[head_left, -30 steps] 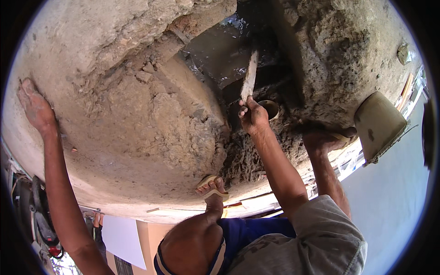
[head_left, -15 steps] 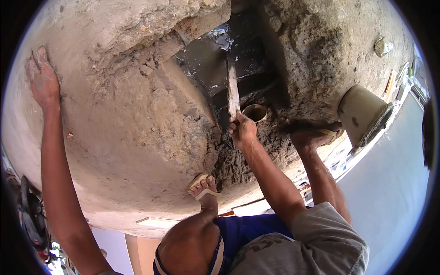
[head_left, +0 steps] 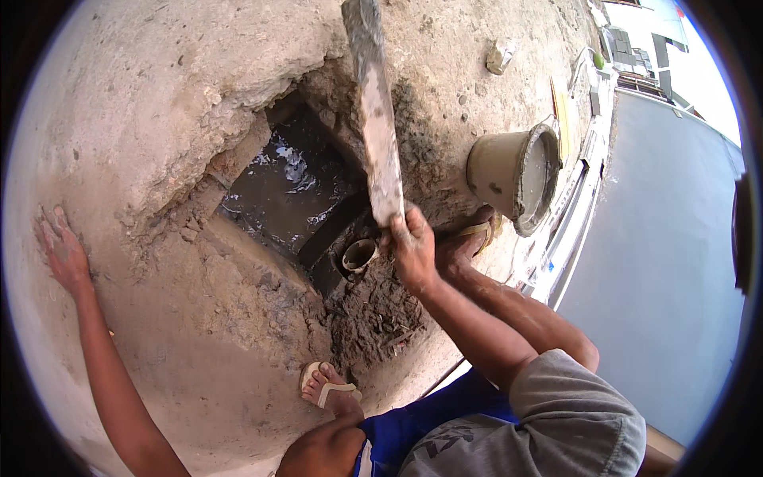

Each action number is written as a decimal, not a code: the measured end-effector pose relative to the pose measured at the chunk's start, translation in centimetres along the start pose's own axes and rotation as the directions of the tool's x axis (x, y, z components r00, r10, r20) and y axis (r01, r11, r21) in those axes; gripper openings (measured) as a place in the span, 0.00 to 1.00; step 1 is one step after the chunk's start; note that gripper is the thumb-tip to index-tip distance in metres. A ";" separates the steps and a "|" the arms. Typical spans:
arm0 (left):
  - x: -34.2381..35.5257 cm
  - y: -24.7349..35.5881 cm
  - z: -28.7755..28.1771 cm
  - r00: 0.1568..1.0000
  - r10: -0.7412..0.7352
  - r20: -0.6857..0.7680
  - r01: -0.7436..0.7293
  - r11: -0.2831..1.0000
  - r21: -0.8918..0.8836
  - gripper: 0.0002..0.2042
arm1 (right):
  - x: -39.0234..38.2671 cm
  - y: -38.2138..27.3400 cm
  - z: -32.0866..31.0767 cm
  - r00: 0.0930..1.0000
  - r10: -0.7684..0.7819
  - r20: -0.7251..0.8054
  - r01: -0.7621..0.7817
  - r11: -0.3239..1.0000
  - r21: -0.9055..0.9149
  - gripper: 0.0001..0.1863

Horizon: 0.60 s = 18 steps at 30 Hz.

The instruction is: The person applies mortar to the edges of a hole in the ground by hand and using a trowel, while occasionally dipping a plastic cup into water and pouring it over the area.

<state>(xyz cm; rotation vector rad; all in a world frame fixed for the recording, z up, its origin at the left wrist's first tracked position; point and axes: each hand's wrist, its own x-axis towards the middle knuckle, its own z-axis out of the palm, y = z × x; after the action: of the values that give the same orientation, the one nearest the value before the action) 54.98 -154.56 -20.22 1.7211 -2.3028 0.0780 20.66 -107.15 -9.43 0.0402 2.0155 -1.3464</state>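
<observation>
My right hand [head_left: 413, 253] is wrapped round the lower end of a long, narrow wooden board [head_left: 377, 127]. The board is smeared with pale mud, darker and wet-looking at its far end. It rises out over the right edge of a square pit [head_left: 258, 147] dug through the rough ground. Dark, murky water [head_left: 278, 195] fills the pit. Near the pit's closest corner, a round pipe end [head_left: 360, 254] pokes up beside wet dug mud [head_left: 377, 314]. My left hand [head_left: 63, 253] rests flat on the ground at the far left, fingers spread, holding nothing.
A mud-coated bucket [head_left: 501, 171] stands to the right, beside my sandalled right foot [head_left: 473, 234]. My left foot [head_left: 330, 385] is on the pit's near side. A crumpled pale lump [head_left: 500, 57] lies farther back. Long strips [head_left: 568, 219] run along a blue-grey wall [head_left: 668, 262].
My right hand has raised the board from down in the pit to above its right edge. My left hand stays flat on the ground. The whole view has turned and shifted toward the right.
</observation>
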 end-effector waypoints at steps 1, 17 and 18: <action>0.0 0.7 0.1 1.000 -0.019 0.000 0.019 1.000 -0.001 0.32 | 2.7 -2.5 -0.9 1.000 -0.025 0.018 0.026 0.999 -0.048 0.16; 0.6 -4.6 -0.2 0.990 0.110 0.085 -0.133 0.927 0.350 0.33 | 35.9 -25.5 -15.9 0.941 -0.332 -0.061 -0.073 -0.024 -0.997 0.25; 0.2 -3.1 0.7 0.989 0.100 0.109 -0.132 0.928 0.348 0.33 | 36.7 -26.2 -18.8 0.938 -0.346 0.015 -0.021 -0.101 -0.995 0.23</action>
<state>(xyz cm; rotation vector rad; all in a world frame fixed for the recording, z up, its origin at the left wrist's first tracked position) 57.73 -155.77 -21.22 1.7748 -2.5818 0.4774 -27.16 -116.24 -5.19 -0.8293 2.8076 0.5547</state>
